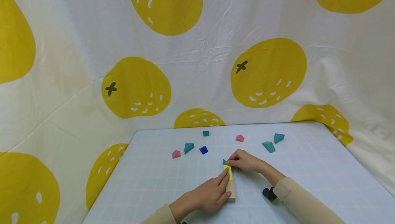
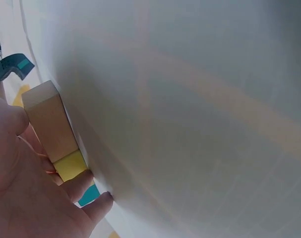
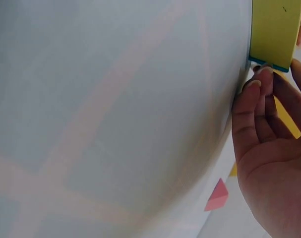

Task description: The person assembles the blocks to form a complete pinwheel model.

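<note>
A yellow rectangular block (image 3: 275, 33) is serving as the landmark. A teal-blue triangular piece (image 1: 224, 162) is lying at its far end, apparently touching it, while a bare, pale wooden block (image 2: 53, 128) is adjoining its near end; the long axis of this row is running away from me, leaning slightly left. My right hand (image 1: 245, 160) is the nearer to the triangular piece: it is standing right of the yellow block's far end, its fingertips pinching the piece, which is lying to their left. My left hand (image 1: 211, 193) is reaching in from the left, fingers extended and resting on the yellow block, thumb lying against the wooden block; I am judging this as steadying, not grasping. Beyond the yellow block, a dark-blue cube (image 1: 203, 150) is lying to the left and a pink faceted piece (image 1: 239, 138) to the right, both well apart from it. The pale checked tablecloth (image 1: 139, 183) is offering the widest room to the block's left; its far edge is running behind both pieces.
</note>
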A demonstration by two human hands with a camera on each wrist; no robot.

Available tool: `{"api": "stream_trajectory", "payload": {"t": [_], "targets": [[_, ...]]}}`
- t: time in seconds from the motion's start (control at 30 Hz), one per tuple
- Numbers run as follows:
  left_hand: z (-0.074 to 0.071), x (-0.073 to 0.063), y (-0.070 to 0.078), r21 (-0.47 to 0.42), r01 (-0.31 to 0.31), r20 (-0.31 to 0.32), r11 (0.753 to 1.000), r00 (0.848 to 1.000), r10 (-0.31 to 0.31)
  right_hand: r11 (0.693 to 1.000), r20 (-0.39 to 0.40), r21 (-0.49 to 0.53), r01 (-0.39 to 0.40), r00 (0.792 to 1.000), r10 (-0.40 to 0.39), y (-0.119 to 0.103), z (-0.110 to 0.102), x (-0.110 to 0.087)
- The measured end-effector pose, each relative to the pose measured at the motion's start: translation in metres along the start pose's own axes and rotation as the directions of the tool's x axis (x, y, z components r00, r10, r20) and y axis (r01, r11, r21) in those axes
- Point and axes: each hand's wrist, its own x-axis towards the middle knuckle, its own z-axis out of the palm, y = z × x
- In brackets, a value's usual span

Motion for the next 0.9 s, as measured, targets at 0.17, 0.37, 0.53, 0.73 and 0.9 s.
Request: {"api": "stream_trajectory", "payload": {"t": [0.17, 0.37, 0.53, 0.73, 0.9], "targets": [[0.001, 0.000, -0.001, 0.003, -0.001, -0.001, 1.000, 1.000, 0.001, 1.000, -0.002, -0.002, -0.006, 1.000, 0.006, -0.002, 0.000, 0.000], [0.001, 0.001, -0.001, -0.002, -0.005, -0.001, 1.000, 1.000, 0.005, 0.999, -0.012, -0.026, -0.029, 1.000, 0.029, -0.001, 0.000, -0.003], [0.002, 0.000, -0.001, -0.004, -0.008, 0.001, 1.000, 1.000, 0.008, 0.997, -0.049, -0.075, -0.036, 0.998, 0.033, 0.000, -0.005, -0.012], [0.003, 0.002, -0.001, -0.001, 0.000, 0.000, 1.000, 1.000, 0.000, 0.986, -0.109, -0.155, -0.063, 0.993, 0.046, 0.001, -0.017, -0.029], [0.002, 0.003, -0.002, -0.004, 0.011, 0.003, 1.000, 1.000, -0.011, 0.977, -0.145, -0.202, -0.063, 0.989, 0.034, 0.000, -0.032, -0.043]]}}
